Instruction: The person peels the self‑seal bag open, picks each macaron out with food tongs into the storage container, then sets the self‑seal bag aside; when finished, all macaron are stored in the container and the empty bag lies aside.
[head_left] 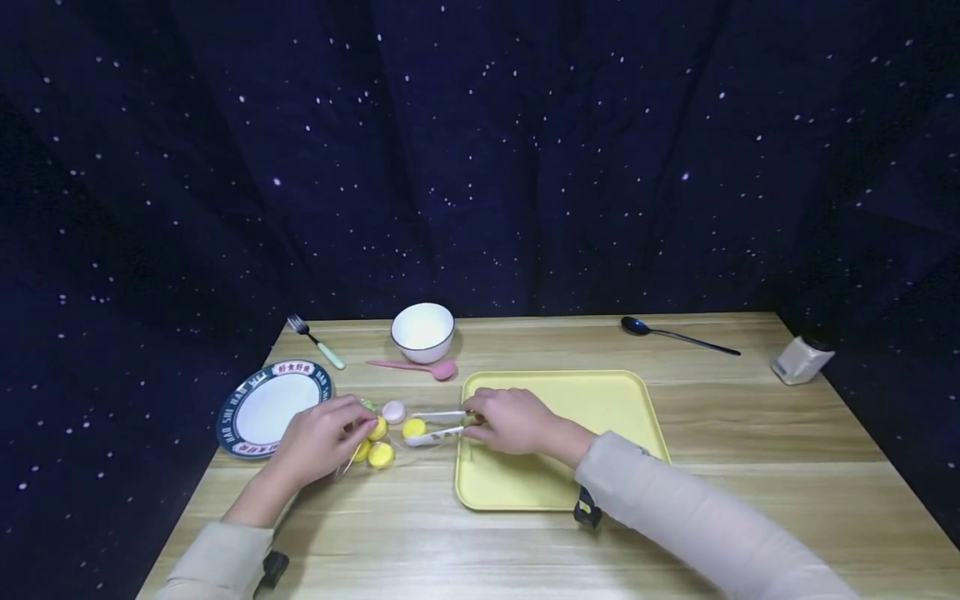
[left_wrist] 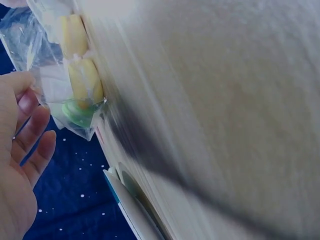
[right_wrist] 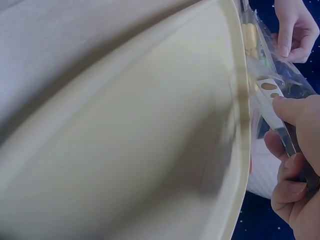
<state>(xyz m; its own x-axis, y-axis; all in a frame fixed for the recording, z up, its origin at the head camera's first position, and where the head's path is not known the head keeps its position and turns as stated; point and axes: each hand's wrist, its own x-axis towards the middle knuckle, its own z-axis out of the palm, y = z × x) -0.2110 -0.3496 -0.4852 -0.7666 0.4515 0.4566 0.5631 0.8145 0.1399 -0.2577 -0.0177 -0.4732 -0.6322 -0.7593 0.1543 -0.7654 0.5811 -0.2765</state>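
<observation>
A clear plastic bag point(left_wrist: 46, 85) holds several yellow macarons point(head_left: 381, 455), a pale pink one point(head_left: 393, 412) and a green one point(left_wrist: 77, 113). My left hand point(head_left: 318, 440) pinches the bag's edge between thumb and finger, its other fingers loosely bent. With my right hand point(head_left: 517, 420) I grip a pair of tongs point(head_left: 437, 436) that have oval holes near the tips. The tong arms are spread and point left into the bag, with one yellow macaron point(head_left: 414, 428) between their tips in the head view.
Beneath my right forearm lies a yellow tray point(head_left: 600, 392). A rimmed plate point(head_left: 273, 408) and a fork point(head_left: 317, 342) are at left. Behind the bag are a white bowl point(head_left: 423, 332) and a pink spoon point(head_left: 442, 369). At right are a black spoon point(head_left: 678, 336) and a jar point(head_left: 801, 361).
</observation>
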